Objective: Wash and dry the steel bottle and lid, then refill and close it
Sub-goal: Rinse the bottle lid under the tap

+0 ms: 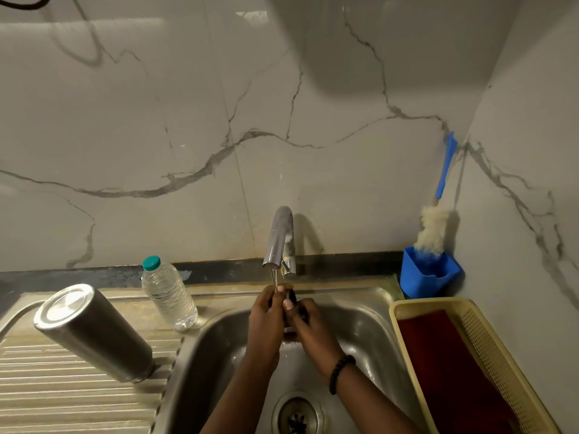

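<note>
A dark lid [292, 296] was gripped by both hands [283, 311] under the running tap [279, 239]. The steel bottle [91, 332] was stood upside down on the drainboard [62, 396].

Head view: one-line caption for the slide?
Both hands, left hand and right hand, hold a dark lid under the tap while the steel bottle stands inverted on the drainboard.

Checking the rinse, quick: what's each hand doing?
Left hand: holds the dark lid under the tap.
Right hand: also grips the lid.
</note>
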